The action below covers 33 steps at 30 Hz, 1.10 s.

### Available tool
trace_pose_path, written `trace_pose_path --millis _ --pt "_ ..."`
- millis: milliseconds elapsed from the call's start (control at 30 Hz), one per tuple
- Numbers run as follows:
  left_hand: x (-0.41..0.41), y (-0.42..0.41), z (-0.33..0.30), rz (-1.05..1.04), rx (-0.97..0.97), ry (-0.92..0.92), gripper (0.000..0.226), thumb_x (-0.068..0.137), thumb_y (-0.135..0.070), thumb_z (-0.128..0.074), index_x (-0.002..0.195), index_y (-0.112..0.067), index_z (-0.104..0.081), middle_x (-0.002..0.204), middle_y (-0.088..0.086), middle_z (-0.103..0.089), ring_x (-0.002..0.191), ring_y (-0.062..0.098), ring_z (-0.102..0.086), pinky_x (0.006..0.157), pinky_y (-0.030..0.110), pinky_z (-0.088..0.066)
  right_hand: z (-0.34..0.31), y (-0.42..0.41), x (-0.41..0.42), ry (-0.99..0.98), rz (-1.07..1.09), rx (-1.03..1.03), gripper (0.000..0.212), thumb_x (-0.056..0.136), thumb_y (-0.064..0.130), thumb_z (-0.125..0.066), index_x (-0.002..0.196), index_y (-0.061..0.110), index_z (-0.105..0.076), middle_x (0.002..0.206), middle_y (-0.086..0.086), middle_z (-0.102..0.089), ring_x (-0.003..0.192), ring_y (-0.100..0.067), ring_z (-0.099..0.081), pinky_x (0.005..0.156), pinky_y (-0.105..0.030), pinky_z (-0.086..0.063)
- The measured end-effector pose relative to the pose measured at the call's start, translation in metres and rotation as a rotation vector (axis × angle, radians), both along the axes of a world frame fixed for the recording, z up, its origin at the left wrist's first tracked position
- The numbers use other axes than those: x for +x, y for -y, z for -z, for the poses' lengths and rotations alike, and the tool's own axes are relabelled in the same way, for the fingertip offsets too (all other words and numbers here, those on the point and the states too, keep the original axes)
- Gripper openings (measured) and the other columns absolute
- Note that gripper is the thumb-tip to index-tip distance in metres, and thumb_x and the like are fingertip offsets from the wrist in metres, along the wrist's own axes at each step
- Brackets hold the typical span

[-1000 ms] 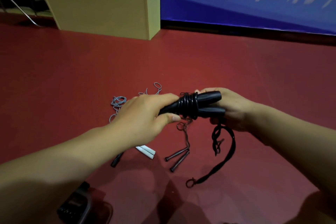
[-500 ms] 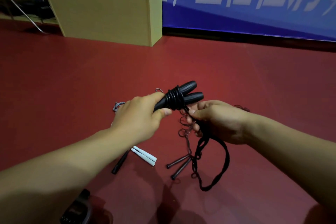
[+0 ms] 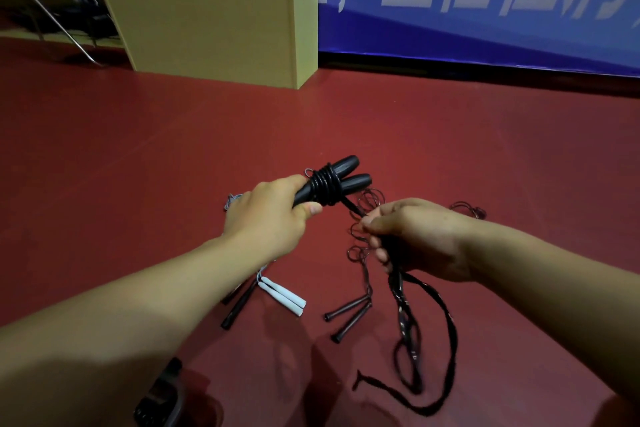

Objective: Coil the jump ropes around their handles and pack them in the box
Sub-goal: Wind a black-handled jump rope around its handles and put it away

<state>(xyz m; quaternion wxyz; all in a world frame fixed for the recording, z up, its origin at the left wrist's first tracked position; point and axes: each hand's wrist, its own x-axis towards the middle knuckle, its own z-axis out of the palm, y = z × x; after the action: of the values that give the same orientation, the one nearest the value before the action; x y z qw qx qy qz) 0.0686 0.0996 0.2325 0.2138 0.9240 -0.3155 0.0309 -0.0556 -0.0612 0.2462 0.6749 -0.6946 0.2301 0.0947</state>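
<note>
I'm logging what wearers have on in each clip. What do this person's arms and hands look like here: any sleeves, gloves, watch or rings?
Both forearms are bare right to the frame's lower edge, with no sleeve showing. The left hand and the right hand wear no gloves. No watch, bracelet or ring is visible on either wrist or on the fingers that show.
</note>
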Motion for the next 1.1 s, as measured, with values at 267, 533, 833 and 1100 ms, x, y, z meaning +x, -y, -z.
trace_pose_path --millis 267,533,833,1100 --pt "0.032 -0.017 0.008 -0.085 0.026 -0.249 0.02 0.087 -0.046 -0.064 0.078 -0.028 -0.06 0.076 -0.003 -0.068 0.075 0.024 -0.067 0.071 0.035 -0.054 -0.001 -0.006 -0.007 0.065 -0.13 -0.118 0.023 0.099 0.019 -0.053 0.078 0.012 -0.047 0.059 -0.001 -0.04 0.048 -0.015 -0.042 0.057 -0.033 -0.05" --pt "0.023 -0.016 0.013 0.044 0.115 -0.388 0.02 0.09 -0.035 -0.065 0.078 -0.019 -0.062 0.064 -0.002 -0.067 0.059 0.017 -0.067 0.062 0.03 -0.051 0.002 -0.005 -0.004 0.191 -0.202 -0.386 0.016 0.099 0.026 -0.053 0.09 0.016 -0.061 0.067 -0.005 -0.034 0.046 -0.011 -0.032 0.047 -0.026 -0.027" --pt "0.007 -0.015 0.009 0.337 0.163 -0.609 0.01 0.097 -0.025 -0.057 0.088 -0.021 -0.057 0.082 -0.001 -0.073 0.053 0.012 -0.06 0.066 0.033 -0.05 -0.001 -0.003 -0.001 0.386 -0.138 -0.564 0.022 0.103 0.019 -0.045 0.1 0.007 -0.063 0.047 0.021 -0.05 0.039 0.0 -0.041 0.043 -0.009 -0.034" --pt "-0.004 -0.018 0.001 0.571 0.141 -0.806 0.008 0.099 -0.025 -0.055 0.093 -0.019 -0.055 0.081 -0.004 -0.069 0.059 0.014 -0.058 0.063 0.026 -0.047 0.009 0.014 0.008 0.48 -0.017 -0.917 0.019 0.098 0.032 -0.051 0.09 0.025 -0.067 0.074 -0.002 -0.063 0.072 -0.019 -0.058 0.069 -0.033 -0.048"
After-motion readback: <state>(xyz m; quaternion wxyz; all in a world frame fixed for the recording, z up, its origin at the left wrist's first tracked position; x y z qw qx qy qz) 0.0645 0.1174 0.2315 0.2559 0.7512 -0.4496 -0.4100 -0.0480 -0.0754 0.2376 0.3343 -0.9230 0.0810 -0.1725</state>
